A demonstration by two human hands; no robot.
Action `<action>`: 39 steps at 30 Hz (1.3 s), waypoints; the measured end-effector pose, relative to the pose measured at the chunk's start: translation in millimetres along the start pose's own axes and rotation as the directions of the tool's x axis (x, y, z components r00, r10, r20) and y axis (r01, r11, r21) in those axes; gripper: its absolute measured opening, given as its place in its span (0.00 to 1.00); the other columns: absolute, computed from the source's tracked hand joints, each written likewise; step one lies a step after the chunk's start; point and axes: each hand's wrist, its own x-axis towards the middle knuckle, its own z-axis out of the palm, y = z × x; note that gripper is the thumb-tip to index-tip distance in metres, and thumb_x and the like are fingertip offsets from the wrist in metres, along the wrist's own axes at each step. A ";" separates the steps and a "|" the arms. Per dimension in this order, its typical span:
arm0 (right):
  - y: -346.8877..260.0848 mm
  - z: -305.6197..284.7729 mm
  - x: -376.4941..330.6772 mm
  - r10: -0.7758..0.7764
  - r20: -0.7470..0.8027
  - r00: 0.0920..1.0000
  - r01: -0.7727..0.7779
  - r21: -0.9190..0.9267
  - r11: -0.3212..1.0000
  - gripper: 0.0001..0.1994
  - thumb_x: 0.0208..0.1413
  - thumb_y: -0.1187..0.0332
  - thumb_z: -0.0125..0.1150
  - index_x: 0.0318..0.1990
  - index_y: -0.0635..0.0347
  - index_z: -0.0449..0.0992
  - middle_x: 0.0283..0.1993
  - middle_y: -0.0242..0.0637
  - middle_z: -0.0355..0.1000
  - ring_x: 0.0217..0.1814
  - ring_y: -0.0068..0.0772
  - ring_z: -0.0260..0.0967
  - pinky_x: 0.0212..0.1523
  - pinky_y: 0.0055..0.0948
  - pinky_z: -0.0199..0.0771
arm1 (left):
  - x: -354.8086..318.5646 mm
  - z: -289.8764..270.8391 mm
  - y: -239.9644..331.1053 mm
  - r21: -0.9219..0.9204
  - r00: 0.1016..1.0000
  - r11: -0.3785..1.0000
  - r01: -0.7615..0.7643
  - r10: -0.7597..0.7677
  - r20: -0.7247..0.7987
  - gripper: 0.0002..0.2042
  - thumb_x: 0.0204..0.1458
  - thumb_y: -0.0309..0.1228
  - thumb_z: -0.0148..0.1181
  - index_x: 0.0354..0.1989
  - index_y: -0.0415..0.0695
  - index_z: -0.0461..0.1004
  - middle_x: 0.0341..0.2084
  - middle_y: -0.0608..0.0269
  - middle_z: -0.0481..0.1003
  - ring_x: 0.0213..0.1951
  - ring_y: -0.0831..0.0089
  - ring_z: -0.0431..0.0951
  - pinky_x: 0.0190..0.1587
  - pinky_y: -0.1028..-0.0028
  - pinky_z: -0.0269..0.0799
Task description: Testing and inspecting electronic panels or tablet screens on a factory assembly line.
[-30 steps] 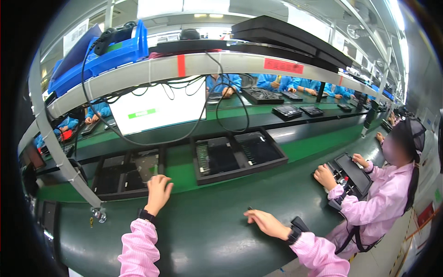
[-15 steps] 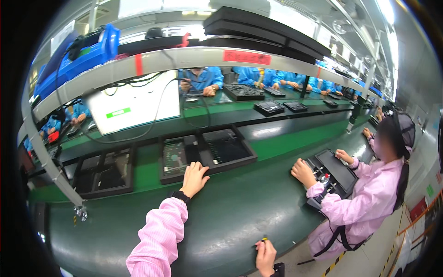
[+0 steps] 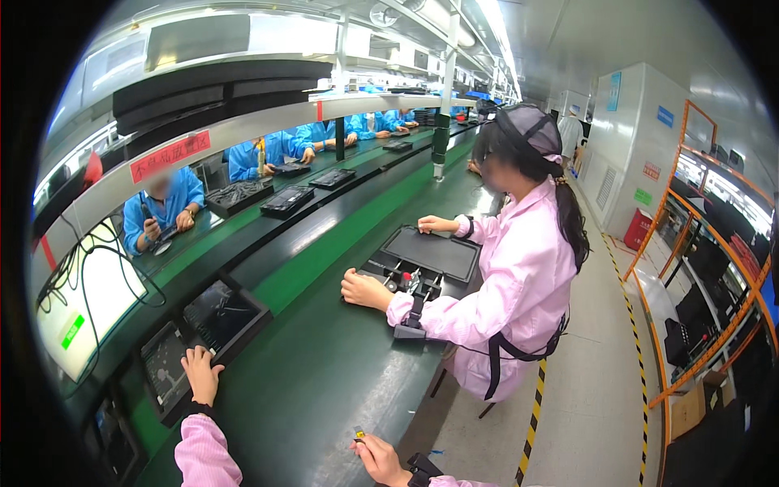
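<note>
Resting flat on the near edge of a black tray (image 3: 213, 326), the left hand (image 3: 200, 373) has its fingers extended and slightly spread; it grips nothing and only presses on the rim. The tray lies on the dark green conveyor belt (image 3: 324, 373), well out from the person, so the arm in a pink sleeve (image 3: 203, 454) is stretched forward to reach it. A flat palm on the rim suits steadying or sliding a tray better than lifting it. Inside, the tray carries an opened device with visible internal parts; finer detail cannot be made out.

Further right, at the lower edge of the head view, the right hand (image 3: 378, 456) is closed in a pinch on a small yellowish part (image 3: 359, 434), thumb and forefinger together. The part is held close to the body and just above the near edge of the belt, well apart from the tray. A pinch grip fits an item this small.

To the right, a co-worker in a pink coat (image 3: 519, 292) stands at the same belt with both hands on a second black tray (image 3: 430, 256). Other workers in blue sit across the line.
</note>
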 end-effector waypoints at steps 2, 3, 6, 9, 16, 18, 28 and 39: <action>5.8 1.8 -0.7 -0.004 -0.035 0.999 0.004 -0.013 1.000 0.08 0.58 0.72 0.52 0.41 0.65 0.73 0.37 0.50 0.71 0.37 0.50 0.72 0.35 0.40 0.70 | 5.4 -4.1 -4.1 -0.004 1.000 1.000 -0.008 0.008 -0.003 0.18 0.31 0.32 0.71 0.33 0.42 0.75 0.37 0.64 0.68 0.44 0.60 0.65 0.48 0.60 0.56; 7.4 2.7 -0.5 -0.009 -0.035 0.999 0.008 -0.012 1.000 0.08 0.58 0.72 0.52 0.41 0.65 0.73 0.37 0.50 0.71 0.37 0.50 0.72 0.35 0.40 0.70 | 7.3 -9.4 -7.3 -0.009 1.000 1.000 0.000 0.000 0.016 0.17 0.29 0.32 0.72 0.31 0.42 0.75 0.36 0.64 0.68 0.44 0.61 0.65 0.49 0.60 0.56; 5.4 3.1 2.4 -0.109 -0.083 0.990 0.107 -0.038 0.994 0.08 0.58 0.70 0.52 0.41 0.66 0.73 0.36 0.49 0.71 0.36 0.50 0.72 0.34 0.40 0.70 | 15.6 -28.2 -10.5 -0.047 0.999 0.998 0.039 -0.039 0.010 0.16 0.26 0.31 0.74 0.26 0.42 0.75 0.35 0.65 0.67 0.44 0.61 0.65 0.48 0.60 0.56; -5.1 -3.2 4.8 0.079 0.059 0.995 -0.084 0.086 0.993 0.10 0.59 0.67 0.53 0.39 0.66 0.74 0.32 0.48 0.72 0.33 0.51 0.72 0.32 0.42 0.71 | 8.7 -64.3 -14.1 -0.079 0.994 0.995 0.060 -0.052 0.101 0.17 0.24 0.32 0.75 0.23 0.43 0.73 0.34 0.65 0.68 0.43 0.61 0.65 0.44 0.61 0.55; -28.9 -14.0 13.3 -0.119 -0.025 0.993 0.119 -0.011 0.993 0.06 0.58 0.76 0.47 0.37 0.68 0.72 0.29 0.41 0.74 0.25 0.34 0.72 0.29 0.29 0.71 | -110.1 -138.1 52.2 -0.086 0.997 0.994 0.062 -0.058 0.050 0.14 0.24 0.31 0.72 0.24 0.44 0.78 0.35 0.66 0.68 0.44 0.62 0.64 0.46 0.61 0.54; -33.5 -16.7 14.6 -0.039 0.024 0.999 0.040 -0.048 0.998 0.06 0.58 0.76 0.46 0.36 0.67 0.71 0.29 0.41 0.73 0.27 0.36 0.72 0.31 0.31 0.70 | -140.5 -158.4 70.3 -0.112 0.993 0.988 0.104 -0.098 0.060 0.12 0.27 0.31 0.70 0.25 0.44 0.78 0.36 0.66 0.67 0.44 0.64 0.64 0.46 0.61 0.54; -69.4 8.0 0.5 0.139 0.002 0.990 -0.137 0.159 0.978 0.13 0.67 0.66 0.40 0.31 0.62 0.65 0.24 0.27 0.57 0.27 0.17 0.53 0.31 0.20 0.54 | -273.8 -234.7 155.4 0.078 0.950 0.987 0.141 -0.157 0.269 0.13 0.40 0.33 0.65 0.37 0.48 0.76 0.39 0.70 0.69 0.46 0.68 0.66 0.50 0.60 0.49; -81.5 2.3 33.4 -0.018 0.252 0.968 0.018 0.005 1.000 0.10 0.64 0.73 0.41 0.32 0.67 0.67 0.30 0.38 0.71 0.28 0.24 0.65 0.33 0.25 0.65 | -309.8 -262.3 200.1 -0.029 0.880 0.905 0.424 -0.404 0.251 0.14 0.35 0.42 0.68 0.33 0.54 0.80 0.34 0.76 0.70 0.44 0.70 0.66 0.46 0.61 0.48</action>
